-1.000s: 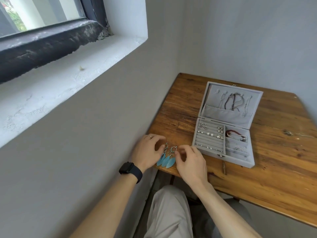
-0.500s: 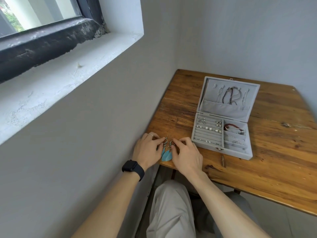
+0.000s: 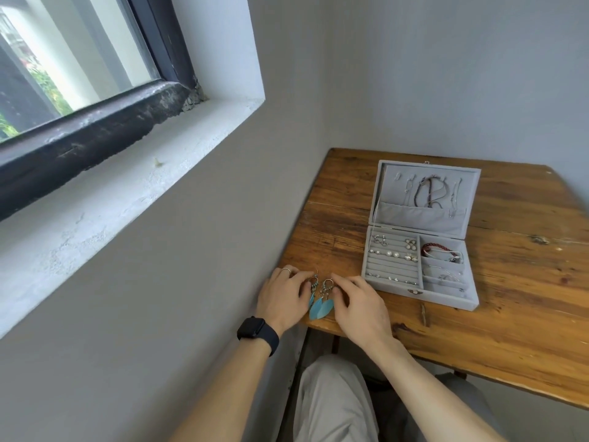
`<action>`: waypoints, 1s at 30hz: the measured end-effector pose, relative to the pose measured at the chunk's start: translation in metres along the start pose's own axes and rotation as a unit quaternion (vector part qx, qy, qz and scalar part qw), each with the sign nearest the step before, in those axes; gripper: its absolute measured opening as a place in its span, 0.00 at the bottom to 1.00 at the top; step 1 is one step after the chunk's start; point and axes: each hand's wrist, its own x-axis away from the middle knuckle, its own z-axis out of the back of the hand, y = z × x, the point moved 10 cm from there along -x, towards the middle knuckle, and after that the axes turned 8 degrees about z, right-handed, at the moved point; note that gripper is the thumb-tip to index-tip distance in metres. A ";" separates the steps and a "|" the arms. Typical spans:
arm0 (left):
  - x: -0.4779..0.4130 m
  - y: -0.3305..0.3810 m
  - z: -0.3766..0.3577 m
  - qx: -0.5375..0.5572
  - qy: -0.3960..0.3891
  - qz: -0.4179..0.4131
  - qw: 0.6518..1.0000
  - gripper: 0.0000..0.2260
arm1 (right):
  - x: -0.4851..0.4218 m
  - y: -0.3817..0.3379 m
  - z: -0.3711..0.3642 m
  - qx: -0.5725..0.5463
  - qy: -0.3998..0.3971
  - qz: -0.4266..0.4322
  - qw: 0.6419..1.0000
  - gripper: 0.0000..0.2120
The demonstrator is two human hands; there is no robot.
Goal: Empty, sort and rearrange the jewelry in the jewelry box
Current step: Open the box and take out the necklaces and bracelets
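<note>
Blue feather earrings (image 3: 319, 301) lie on the bench (image 3: 526, 330) in the narrow gap between both hands, hoops pointing away from the person, feathers trailing back toward the near edge. One hoop sits by the left hand (image 3: 282, 296), the other by the right hand (image 3: 358, 303), each hand equally near its own earring. Both hands' fingers (image 3: 345, 283) are gently curved, tips at the hoops; whether they pinch or merely touch cannot be told. Just right of the right hand's fingers sits the open jewelry box (image 3: 446, 299), apart from them.
</note>
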 end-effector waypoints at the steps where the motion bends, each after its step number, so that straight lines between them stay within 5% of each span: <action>1: -0.001 0.001 0.001 0.000 -0.006 0.002 1.000 0.16 | 0.001 0.000 0.004 -0.015 -0.002 0.008 1.000 0.18; 13: -0.043 0.089 0.024 -0.015 0.025 -0.072 0.997 0.19 | -0.009 0.030 0.132 0.100 0.042 0.101 0.989 0.13; 22: -0.146 0.160 0.022 0.149 -0.040 -0.042 0.987 0.28 | -0.090 0.086 0.191 0.151 0.109 0.048 0.981 0.13; 30: -0.215 0.194 0.006 0.208 -0.074 -0.031 0.975 0.38 | -0.165 0.090 0.197 0.211 0.149 0.144 0.955 0.13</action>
